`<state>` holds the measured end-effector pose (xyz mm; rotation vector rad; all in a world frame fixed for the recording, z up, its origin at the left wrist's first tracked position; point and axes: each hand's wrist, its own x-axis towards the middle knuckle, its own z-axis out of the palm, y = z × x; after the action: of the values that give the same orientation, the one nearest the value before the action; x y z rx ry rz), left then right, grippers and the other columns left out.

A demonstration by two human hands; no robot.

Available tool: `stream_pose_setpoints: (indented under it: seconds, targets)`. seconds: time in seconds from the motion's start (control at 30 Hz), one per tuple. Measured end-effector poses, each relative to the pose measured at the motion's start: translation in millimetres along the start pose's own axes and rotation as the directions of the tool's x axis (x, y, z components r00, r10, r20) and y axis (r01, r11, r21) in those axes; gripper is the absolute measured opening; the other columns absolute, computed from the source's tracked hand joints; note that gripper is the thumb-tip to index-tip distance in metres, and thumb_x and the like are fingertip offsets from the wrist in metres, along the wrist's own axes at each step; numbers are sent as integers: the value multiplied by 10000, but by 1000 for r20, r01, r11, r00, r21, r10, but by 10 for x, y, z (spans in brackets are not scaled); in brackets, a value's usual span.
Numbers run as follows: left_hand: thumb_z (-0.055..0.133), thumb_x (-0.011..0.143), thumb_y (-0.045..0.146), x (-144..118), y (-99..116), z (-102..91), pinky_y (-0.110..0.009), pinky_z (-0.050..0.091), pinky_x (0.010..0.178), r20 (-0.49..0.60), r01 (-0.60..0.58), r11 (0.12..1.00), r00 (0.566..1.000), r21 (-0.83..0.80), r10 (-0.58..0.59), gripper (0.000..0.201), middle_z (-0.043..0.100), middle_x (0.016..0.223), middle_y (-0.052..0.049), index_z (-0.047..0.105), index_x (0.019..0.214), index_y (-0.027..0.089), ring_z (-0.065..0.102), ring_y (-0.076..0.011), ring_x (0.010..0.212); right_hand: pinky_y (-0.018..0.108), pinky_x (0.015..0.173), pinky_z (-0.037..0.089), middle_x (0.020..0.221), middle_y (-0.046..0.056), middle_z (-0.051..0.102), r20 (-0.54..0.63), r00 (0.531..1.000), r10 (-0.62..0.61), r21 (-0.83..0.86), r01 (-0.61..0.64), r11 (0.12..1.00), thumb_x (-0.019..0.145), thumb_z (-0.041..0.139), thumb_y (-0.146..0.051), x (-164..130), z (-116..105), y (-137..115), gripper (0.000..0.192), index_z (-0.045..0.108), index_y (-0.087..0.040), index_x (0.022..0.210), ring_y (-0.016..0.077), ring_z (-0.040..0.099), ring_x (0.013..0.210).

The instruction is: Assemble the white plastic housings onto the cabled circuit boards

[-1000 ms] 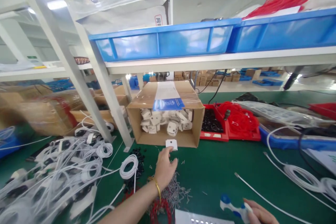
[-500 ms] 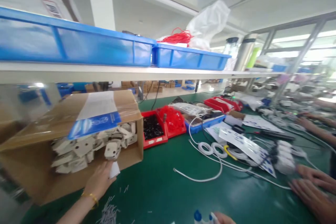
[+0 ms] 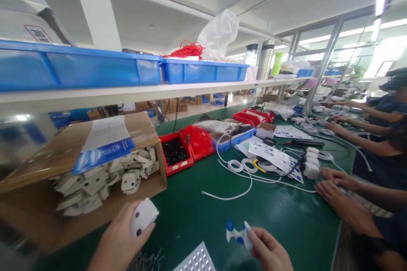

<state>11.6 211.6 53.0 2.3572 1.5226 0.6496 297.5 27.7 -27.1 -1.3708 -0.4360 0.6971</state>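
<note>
My left hand point(image 3: 119, 235) is closed around a white plastic housing point(image 3: 144, 217) with two dark round spots on its face, in front of the carton. Between the thumb and fingers of my right hand point(image 3: 267, 247) is a small scrap of sticker sheet point(image 3: 237, 235) with blue round stickers, held above the green table. A white sheet with rows of small raised dots point(image 3: 199, 260) lies between my hands at the bottom edge. To its left is a pile of thin pins point(image 3: 148, 259). Similar white housings point(image 3: 95, 182) fill the open carton point(image 3: 159, 165) at left.
Right of the carton stand red bins point(image 3: 176, 168), one holding small black parts. White cables point(image 3: 229, 198) and sticker sheets point(image 3: 275, 156) lie on the table farther right. A co-worker's hands point(image 3: 333, 188) rest at the right edge. A shelf with blue trays point(image 3: 203, 74) spans above.
My left hand has come away from the carton with the white housing. My right hand has risen farther into view with the sticker scrap. The view has turned to the right.
</note>
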Motion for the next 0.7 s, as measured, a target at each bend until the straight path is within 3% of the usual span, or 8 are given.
stream_pose_setpoints:
  seconds: [0.07, 0.13, 0.23, 0.37, 0.47, 0.6, 0.67, 0.7]
  targets:
    - [564, 733, 477, -198, 282, -73, -366, 418, 874, 7, -66, 997, 998, -46, 66, 451, 558, 1096, -60, 480, 1093, 218, 536, -263, 1018, 237, 524, 465, 674, 17, 646, 26, 998, 53, 169, -57, 984, 607, 748, -502, -107, 78, -144, 365, 687, -180, 767, 148, 552, 568]
    - [580, 750, 415, -360, 522, -98, -347, 416, 875, 36, -117, 988, 992, -106, 121, 426, 538, 1104, -44, 469, 1120, 235, 528, -237, 1013, 280, 662, 504, 835, 32, 673, 111, 992, 60, 309, -92, 946, 681, 714, -469, -241, 226, -296, 433, 635, -213, 1021, 178, 608, 722]
    - [604, 754, 341, -549, 746, -55, -346, 414, 881, 43, -145, 975, 987, -167, 154, 417, 530, 1100, -39, 468, 1137, 249, 516, -226, 1017, 380, 872, 453, 1066, 85, 646, 344, 938, 33, 341, -157, 927, 786, 633, -438, -450, 501, -465, 634, 370, -253, 1333, 223, 592, 990]
    - [629, 749, 338, -779, 845, 57, -397, 401, 907, -2, -192, 968, 981, -165, 194, 445, 533, 1100, -73, 476, 1153, 231, 483, -262, 1055, 418, 930, 396, 1118, 96, 616, 517, 856, -15, 302, -165, 939, 775, 674, -354, -659, 797, -494, 796, 197, -262, 1407, 229, 565, 1043]
    - [606, 777, 373, -937, 870, 117, -413, 405, 901, -53, -193, 966, 981, -174, 186, 435, 527, 1092, -84, 486, 1164, 215, 475, -269, 1052, 372, 870, 426, 1001, 58, 645, 592, 805, -31, 330, -207, 921, 728, 724, -251, -741, 926, -443, 881, 167, -252, 1411, 201, 591, 949]
    - [570, 796, 427, -1113, 909, 88, -411, 407, 906, -54, -142, 912, 990, -384, 131, 471, 496, 1129, -79, 484, 1219, 240, 479, -265, 1053, 309, 729, 449, 860, 32, 657, 649, 761, 11, 364, -323, 874, 676, 752, -164, -792, 962, -435, 926, 179, -214, 1402, 174, 607, 786]
    - [429, 858, 492, -1163, 929, 32, -387, 450, 830, -2, 3, 797, 1000, -604, -5, 435, 502, 1097, -75, 505, 1207, 244, 516, -241, 974, 313, 721, 444, 875, 44, 660, 691, 723, 16, 366, -368, 855, 674, 752, -150, -792, 923, -458, 935, 170, -213, 1403, 174, 610, 766]
    - [353, 879, 515, -1174, 937, 4, -370, 476, 759, 54, 110, 684, 993, -722, -102, 452, 504, 1068, -74, 503, 1207, 242, 535, -226, 911, 318, 724, 441, 885, 50, 661, 710, 704, 8, 362, -376, 853, 678, 750, -148, -787, 895, -469, 935, 164, -215, 1404, 175, 612, 762]
